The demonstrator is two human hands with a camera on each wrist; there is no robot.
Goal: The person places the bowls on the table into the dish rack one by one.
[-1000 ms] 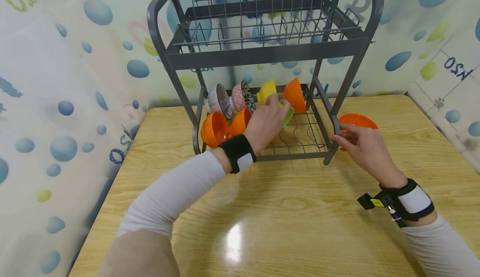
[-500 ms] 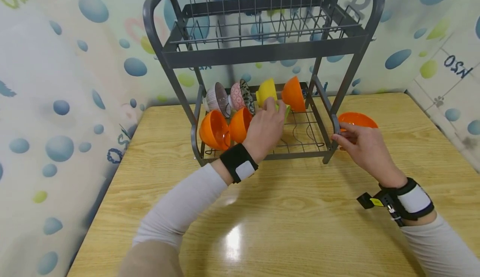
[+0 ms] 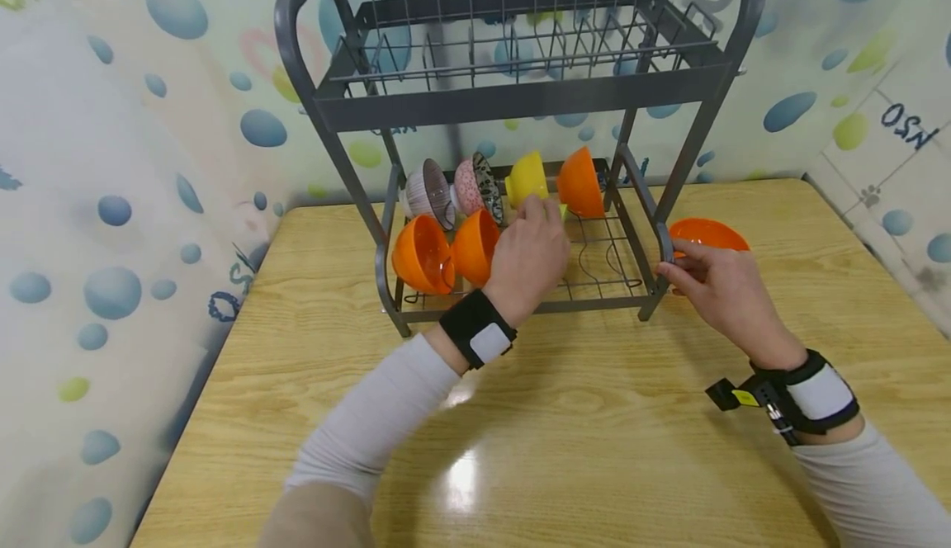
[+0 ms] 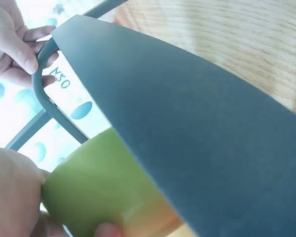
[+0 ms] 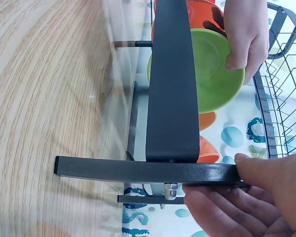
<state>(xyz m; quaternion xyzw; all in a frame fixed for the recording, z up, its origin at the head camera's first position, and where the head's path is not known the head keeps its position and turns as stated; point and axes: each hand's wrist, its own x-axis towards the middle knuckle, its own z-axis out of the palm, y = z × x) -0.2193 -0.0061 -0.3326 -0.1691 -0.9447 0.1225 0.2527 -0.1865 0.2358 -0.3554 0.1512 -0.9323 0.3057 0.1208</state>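
Note:
My left hand (image 3: 529,255) reaches into the lower tier of a dark grey two-tier dish rack (image 3: 520,106). It holds a green bowl (image 5: 214,74) by the rim; the right wrist view shows the bowl tilted on its side, mouth facing that camera. In the head view the hand covers nearly all of it. Beside it on the left stand two orange bowls (image 3: 422,255), tipped on their sides. My right hand (image 3: 731,300) grips the rack's right side frame (image 5: 148,170) between thumb and fingers.
Behind, in the lower tier, sit a striped bowl (image 3: 427,193), a pink patterned bowl (image 3: 475,186), a yellow bowl (image 3: 527,177) and an orange bowl (image 3: 581,185). Another orange bowl (image 3: 709,233) rests on the wooden table (image 3: 594,432) right of the rack.
The green bowl has shifted left and turned, so less of it shows past my left hand. My right hand keeps its grip on the rack frame. The head view has shifted slightly.

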